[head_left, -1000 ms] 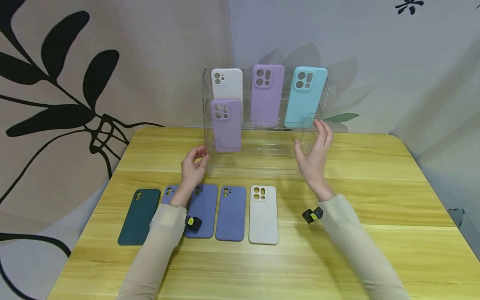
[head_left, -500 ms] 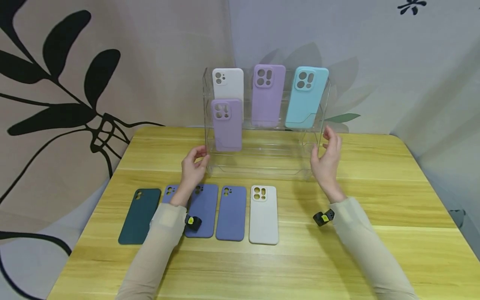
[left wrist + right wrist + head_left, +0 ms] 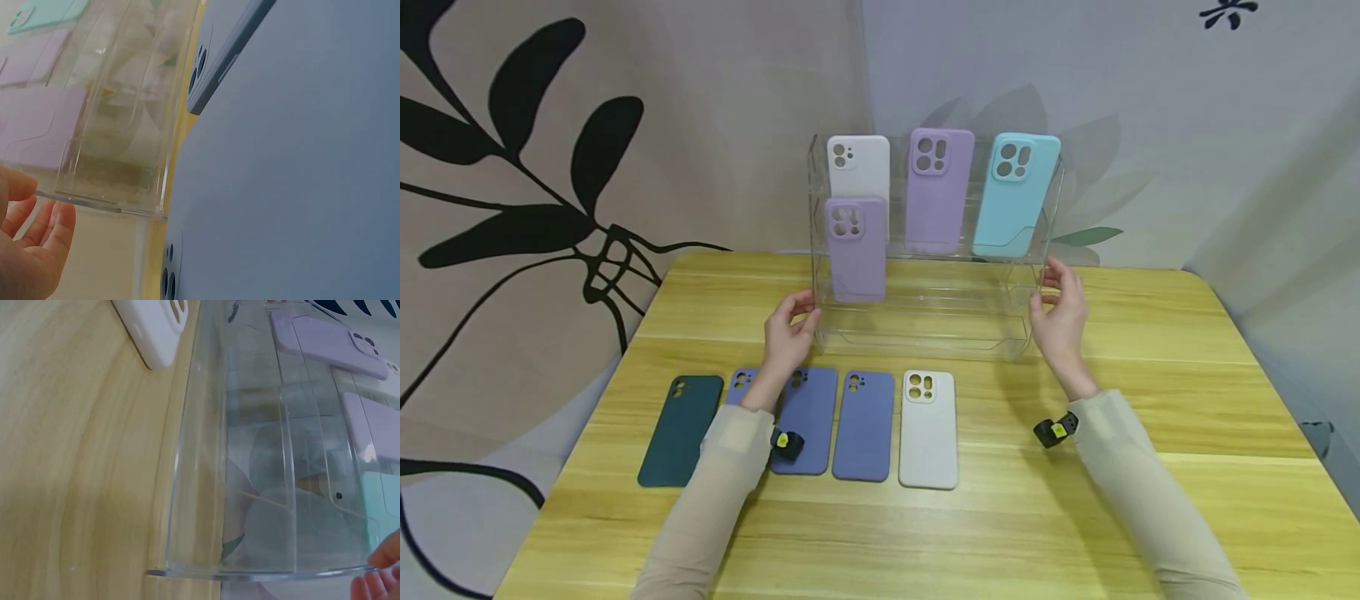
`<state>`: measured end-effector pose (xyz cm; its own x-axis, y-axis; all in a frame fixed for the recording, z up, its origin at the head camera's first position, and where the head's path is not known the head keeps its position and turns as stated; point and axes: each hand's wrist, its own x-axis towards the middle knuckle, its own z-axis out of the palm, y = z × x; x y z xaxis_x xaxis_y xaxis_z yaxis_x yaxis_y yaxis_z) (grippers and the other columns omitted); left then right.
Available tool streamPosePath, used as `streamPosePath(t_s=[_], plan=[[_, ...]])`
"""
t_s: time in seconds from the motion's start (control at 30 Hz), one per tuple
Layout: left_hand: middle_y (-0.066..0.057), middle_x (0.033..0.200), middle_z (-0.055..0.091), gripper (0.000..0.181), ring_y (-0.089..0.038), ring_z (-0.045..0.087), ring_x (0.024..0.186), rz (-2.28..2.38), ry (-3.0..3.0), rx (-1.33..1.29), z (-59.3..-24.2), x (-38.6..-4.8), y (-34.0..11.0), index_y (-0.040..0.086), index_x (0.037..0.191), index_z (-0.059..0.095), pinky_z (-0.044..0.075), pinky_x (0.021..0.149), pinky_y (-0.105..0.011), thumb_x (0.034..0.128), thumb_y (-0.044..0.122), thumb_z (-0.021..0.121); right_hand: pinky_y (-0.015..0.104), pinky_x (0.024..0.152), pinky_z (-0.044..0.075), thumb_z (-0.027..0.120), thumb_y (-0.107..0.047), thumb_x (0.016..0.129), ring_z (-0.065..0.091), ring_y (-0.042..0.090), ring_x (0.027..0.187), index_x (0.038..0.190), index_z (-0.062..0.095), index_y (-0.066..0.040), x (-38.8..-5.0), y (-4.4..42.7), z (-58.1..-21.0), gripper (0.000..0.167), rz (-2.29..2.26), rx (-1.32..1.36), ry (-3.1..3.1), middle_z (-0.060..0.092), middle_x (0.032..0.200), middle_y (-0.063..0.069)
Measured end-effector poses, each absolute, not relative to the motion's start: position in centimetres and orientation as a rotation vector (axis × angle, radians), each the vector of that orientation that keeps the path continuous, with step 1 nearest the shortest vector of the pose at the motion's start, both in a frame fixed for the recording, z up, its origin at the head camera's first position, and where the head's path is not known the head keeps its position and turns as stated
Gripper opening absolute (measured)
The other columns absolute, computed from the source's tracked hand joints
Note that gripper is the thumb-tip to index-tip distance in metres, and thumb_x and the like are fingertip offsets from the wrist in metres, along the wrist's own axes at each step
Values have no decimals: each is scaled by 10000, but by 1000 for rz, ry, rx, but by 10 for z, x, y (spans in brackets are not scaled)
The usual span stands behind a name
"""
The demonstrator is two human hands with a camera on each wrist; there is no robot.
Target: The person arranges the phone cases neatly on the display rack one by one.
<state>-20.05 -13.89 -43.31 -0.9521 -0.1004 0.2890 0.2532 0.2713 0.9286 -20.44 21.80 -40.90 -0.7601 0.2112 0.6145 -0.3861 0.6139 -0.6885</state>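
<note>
Quite transparent rack [image 3: 943, 298], stepped in tiers (edges glinting).

Phone cases [image 3: 862, 427] lie before the rack [image 3: 925, 343] on the table [image 3: 1000, 533].

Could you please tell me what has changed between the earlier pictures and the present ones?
The right hand has moved to the right and a little lower in the head view, from in front of the clear rack to its right side edge, which it now pinches. The left hand stays at the rack's left edge, and the phone cases stay in their places.
</note>
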Motion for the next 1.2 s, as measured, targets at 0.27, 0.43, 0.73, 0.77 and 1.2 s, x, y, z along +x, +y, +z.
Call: streamPosePath(t_s=[0.27,0.43,0.73,0.77,1.2], plan=[[-268,1086,577,281,-330,558,1024,-1731,-2253,-135,-441,-205,-141,-123,1151,541,514,825,-287,880,-61,580,13,665,360,531,128,840,571,346,943,1194,539,89,-205,220,-408,357,1146,111,-2185,564,1042,248],[-264,1088,581,277,-329,561,1008,-1728,-2266,-124,-437,-201,-143,-116,1144,552,504,792,-205,872,-71,580,20,665,361,535,122,841,572,344,942,1191,543,85,-205,219,-407,352,1146,111,-2195,568,1041,247],[-282,1124,568,294,-376,563,1007,-1662,-2313,-198,-430,-181,-171,-115,1159,550,471,756,-128,868,-88,582,15,668,347,528,121,843,572,348,948,1191,541,93,-205,221,-408,350,1138,105,-2199,572,1052,249],[-281,1129,566,297,-371,563,1007,-1645,-2330,-198,-430,-179,-176,-115,1163,548,468,757,-121,869,-88,579,15,667,347,526,122,842,572,351,946,1190,541,95,-204,221,-408,349,1137,108,-2197,572,1051,251],[-269,1101,576,296,-375,569,972,-1299,-2505,-134,-432,-139,-240,-104,1130,570,507,787,-257,837,-92,613,8,660,346,529,119,844,569,353,938,1187,540,101,-203,221,-407,343,1130,115,-2206,566,1048,255]])
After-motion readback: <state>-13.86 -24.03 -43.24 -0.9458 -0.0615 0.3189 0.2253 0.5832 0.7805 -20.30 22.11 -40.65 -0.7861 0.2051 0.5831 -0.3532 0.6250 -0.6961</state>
